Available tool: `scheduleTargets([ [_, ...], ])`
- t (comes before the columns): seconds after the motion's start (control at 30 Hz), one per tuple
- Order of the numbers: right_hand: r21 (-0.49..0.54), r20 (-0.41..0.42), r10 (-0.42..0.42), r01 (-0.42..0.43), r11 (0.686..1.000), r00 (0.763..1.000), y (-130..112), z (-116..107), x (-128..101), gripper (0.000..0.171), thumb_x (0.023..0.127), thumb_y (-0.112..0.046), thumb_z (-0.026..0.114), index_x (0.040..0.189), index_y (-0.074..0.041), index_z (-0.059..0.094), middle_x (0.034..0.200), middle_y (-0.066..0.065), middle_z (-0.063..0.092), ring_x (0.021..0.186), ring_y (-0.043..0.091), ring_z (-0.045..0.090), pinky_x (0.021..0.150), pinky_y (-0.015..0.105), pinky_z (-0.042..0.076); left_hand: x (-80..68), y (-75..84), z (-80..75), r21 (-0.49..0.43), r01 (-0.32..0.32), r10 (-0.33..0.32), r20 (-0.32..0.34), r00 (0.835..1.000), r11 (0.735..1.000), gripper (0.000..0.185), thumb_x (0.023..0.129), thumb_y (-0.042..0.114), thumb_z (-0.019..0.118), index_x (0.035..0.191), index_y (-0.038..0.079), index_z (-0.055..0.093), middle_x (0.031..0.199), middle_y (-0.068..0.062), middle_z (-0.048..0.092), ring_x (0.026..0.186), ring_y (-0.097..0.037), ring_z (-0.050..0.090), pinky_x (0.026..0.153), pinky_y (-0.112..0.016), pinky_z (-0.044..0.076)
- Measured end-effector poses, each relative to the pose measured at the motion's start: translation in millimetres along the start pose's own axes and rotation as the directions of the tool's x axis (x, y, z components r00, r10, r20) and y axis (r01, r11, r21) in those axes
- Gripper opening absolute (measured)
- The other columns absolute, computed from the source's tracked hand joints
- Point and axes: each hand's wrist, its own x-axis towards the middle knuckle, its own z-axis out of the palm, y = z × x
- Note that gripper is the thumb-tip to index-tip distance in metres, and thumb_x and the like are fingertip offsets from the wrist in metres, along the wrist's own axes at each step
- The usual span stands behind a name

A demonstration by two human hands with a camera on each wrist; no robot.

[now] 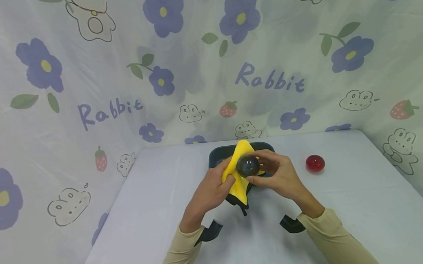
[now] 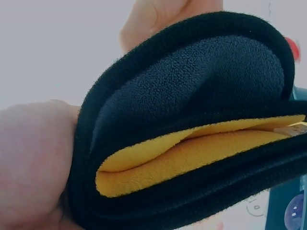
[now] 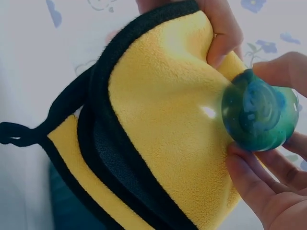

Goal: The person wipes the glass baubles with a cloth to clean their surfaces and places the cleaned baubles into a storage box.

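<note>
My left hand grips a yellow cloth with a dark grey reverse, black edging and a hanging loop. In the left wrist view, the folded cloth shows its dark side and a yellow inner fold. My right hand pinches a translucent ball between thumb and fingers, in front of the cloth's yellow face. The ball looks blue-green in the right wrist view and dark in the head view. Its left side is right at the cloth there.
Behind the hands stands a dark teal tray, partly hidden by them. A purple ball shows in it. A red ball lies on the white table to the right. Patterned curtain borders the table.
</note>
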Motion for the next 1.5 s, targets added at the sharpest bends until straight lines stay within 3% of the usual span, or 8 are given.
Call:
scheduleTargets([
  [0.13,-0.011,-0.031,0.021,-0.021,1.000,0.999,-1.1,0.4,-0.5,0.057,0.077,0.001,0.085,0.130,-0.007,0.068,0.130,0.013,0.065,0.109,0.025,0.069,0.097,0.025,0.057,0.1,1.2,0.1,-0.005,0.007,-0.007,-0.001,1.000,1.000,0.057,0.096,0.013,0.047,0.153,0.008,0.047,0.096,-0.006,0.062,0.073,-0.012,0.058,0.065,-0.023,0.051],
  [0.4,-0.061,-0.061,0.073,-0.076,0.995,0.996,-2.6,-1.3,0.4,0.059,0.078,-0.004,0.086,0.133,-0.008,0.066,0.136,0.012,0.065,0.119,0.033,0.067,0.100,0.039,0.056,0.0,2.6,1.0,-0.006,0.025,-0.025,0.006,1.000,1.000,0.056,0.096,0.013,0.047,0.152,0.008,0.048,0.097,-0.006,0.062,0.075,-0.012,0.059,0.066,-0.024,0.052],
  [0.63,-0.067,-0.064,0.085,-0.089,0.994,0.994,1.0,-2.0,2.4,0.061,0.078,-0.004,0.086,0.135,-0.009,0.064,0.137,0.012,0.063,0.122,0.033,0.066,0.100,0.037,0.056,-0.5,4.1,1.1,0.016,0.024,-0.024,-0.006,1.000,1.000,0.056,0.097,0.013,0.047,0.152,0.009,0.048,0.099,-0.005,0.064,0.076,-0.012,0.059,0.068,-0.023,0.052],
  [1.07,-0.167,-0.077,0.078,-0.090,0.982,0.994,5.1,-3.5,1.6,0.059,0.080,-0.010,0.086,0.135,-0.009,0.065,0.133,0.010,0.066,0.109,0.026,0.067,0.103,0.044,0.056,-6.4,9.5,0.2,0.058,0.004,-0.002,-0.040,0.999,0.998,0.057,0.097,0.012,0.048,0.154,0.007,0.047,0.107,-0.009,0.069,0.077,-0.012,0.060,0.068,-0.022,0.053],
  [1.5,-0.247,-0.021,0.121,-0.122,0.961,0.992,5.4,-2.0,-0.5,0.060,0.079,-0.018,0.088,0.134,-0.008,0.066,0.126,0.009,0.068,0.113,0.028,0.067,0.100,0.050,0.057,-8.6,13.3,0.4,0.111,-0.037,0.050,-0.112,0.992,0.993,0.055,0.096,0.009,0.051,0.151,0.010,0.053,0.099,-0.006,0.068,0.070,-0.011,0.054,0.063,-0.022,0.051],
])
